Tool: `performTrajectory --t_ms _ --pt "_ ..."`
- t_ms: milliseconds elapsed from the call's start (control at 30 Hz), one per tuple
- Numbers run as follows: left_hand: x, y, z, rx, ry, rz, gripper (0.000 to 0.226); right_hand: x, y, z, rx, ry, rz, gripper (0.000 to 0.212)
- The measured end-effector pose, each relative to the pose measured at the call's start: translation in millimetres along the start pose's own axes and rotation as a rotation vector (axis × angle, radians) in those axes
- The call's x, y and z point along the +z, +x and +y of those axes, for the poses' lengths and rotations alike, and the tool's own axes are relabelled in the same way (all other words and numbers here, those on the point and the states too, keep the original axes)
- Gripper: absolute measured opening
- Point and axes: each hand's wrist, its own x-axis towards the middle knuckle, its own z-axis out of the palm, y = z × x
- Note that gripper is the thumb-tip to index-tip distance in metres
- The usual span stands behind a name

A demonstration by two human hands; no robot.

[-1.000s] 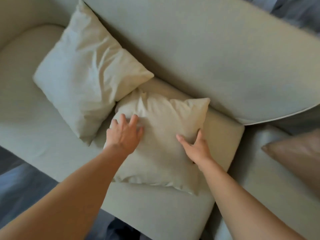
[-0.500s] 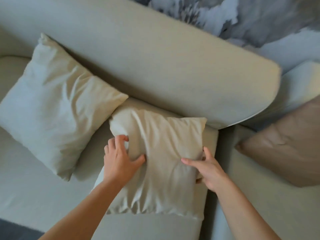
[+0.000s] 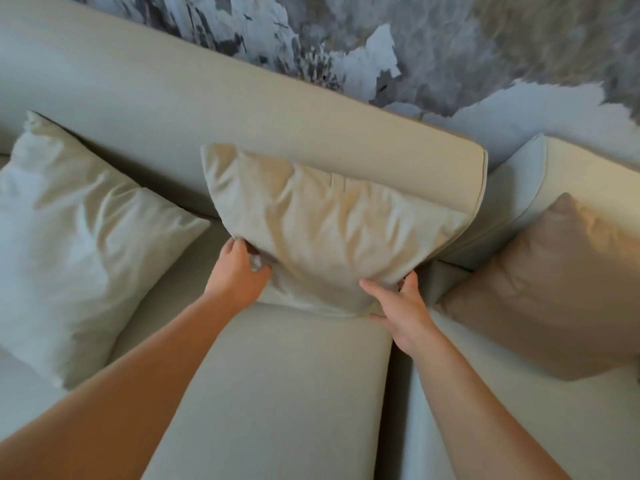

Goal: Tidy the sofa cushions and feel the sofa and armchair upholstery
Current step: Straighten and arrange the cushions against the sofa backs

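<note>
A cream cushion (image 3: 325, 230) leans upright against the backrest (image 3: 194, 109) of a pale beige sofa. My left hand (image 3: 239, 273) grips its lower left corner and my right hand (image 3: 403, 306) grips its lower right corner. Both hands pinch the fabric just above the sofa's seat pad (image 3: 277, 386). A second, whiter cushion (image 3: 76, 244) leans against the backrest to the left, apart from the held one. A tan cushion (image 3: 554, 285) lies to the right on a neighbouring seat (image 3: 502, 420).
A narrow gap (image 3: 398, 393) divides the sofa seat pad from the seat on the right. Behind the backrest a grey and white patterned surface (image 3: 433, 57) fills the top of the view. The neighbouring seat has its own pale back piece (image 3: 512, 188).
The cream cushion lay flat on the seat with my hands pressing on it. It has been lifted and stood against the backrest, my hands now at its lower corners. The view has shifted right.
</note>
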Motion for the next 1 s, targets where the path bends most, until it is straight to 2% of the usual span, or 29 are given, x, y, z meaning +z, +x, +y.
performTrajectory --t_ms 67,133,233,300,333,400,433,500,600,700,833,1000 --pt "-1 -4 -4 0.027 -0.014 -0.009 0.028 4 3 3 0.014 0.023 0.007 0.088" --pt "-6 -11 -5 0.091 -0.016 0.005 0.020 7 0 5 -0.008 0.047 0.034 0.085" --pt "-20 -21 -15 0.164 0.047 -0.020 0.030 8 -12 12 -0.005 -0.021 0.096 0.078" --pt "-31 -28 -24 0.132 0.116 -0.055 0.035 9 -24 23 0.050 -0.059 0.162 0.072" --pt "-36 -32 -30 0.115 0.173 -0.075 0.034 13 -33 28 0.084 -0.076 0.179 0.062" --pt "-49 -45 -40 0.084 0.300 -0.116 0.027 25 -56 37 0.166 -0.118 0.112 0.031" --pt "-59 -52 -45 0.070 0.364 -0.134 0.024 33 -69 43 0.204 -0.122 0.041 0.024" --pt "-85 -67 -55 0.037 0.474 -0.158 0.022 53 -99 47 0.260 -0.134 -0.090 0.024" --pt "-138 -85 -69 -0.023 0.569 -0.153 0.023 94 -132 38 0.310 -0.244 -0.195 0.020" --pt "-198 -96 -83 -0.075 0.678 -0.112 0.026 149 -155 22 0.247 -0.362 -0.297 0.014" --pt "-263 -95 -106 -0.115 0.694 -0.044 0.021 221 -178 6 0.154 -0.462 -0.379 0.014" --pt "-312 -29 -170 -0.111 0.609 0.048 0.031 308 -169 14 0.177 -0.395 -0.337 0.058"
